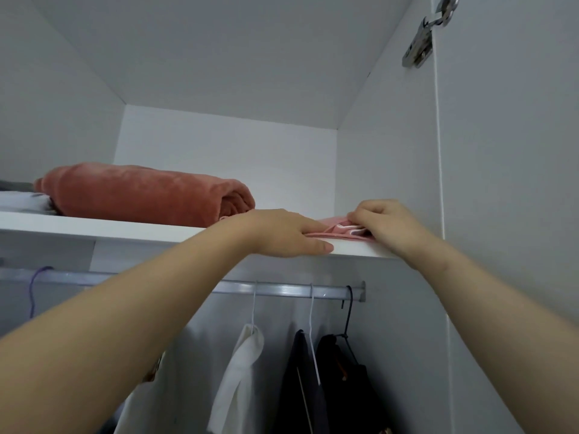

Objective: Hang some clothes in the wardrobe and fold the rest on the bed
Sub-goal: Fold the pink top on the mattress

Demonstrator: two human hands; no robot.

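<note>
A folded pink garment [336,231] lies on the wardrobe's top shelf [125,230], near its right end. My left hand [282,233] rests on the garment's left side with the fingers stretched out and the thumb along the shelf's front edge. My right hand [383,223] pinches the garment's right side with curled fingers. Below the shelf, a white garment [241,380] and two dark garments [332,386] hang on hangers from the metal rail [282,289].
A rolled rust-coloured blanket [147,192] lies on the shelf to the left of the pink garment. Folded white and grey fabric [22,198] sits at the far left. A purple hanger hook [36,286] hangs on the rail. The open door and its hinge [423,39] stand at the right.
</note>
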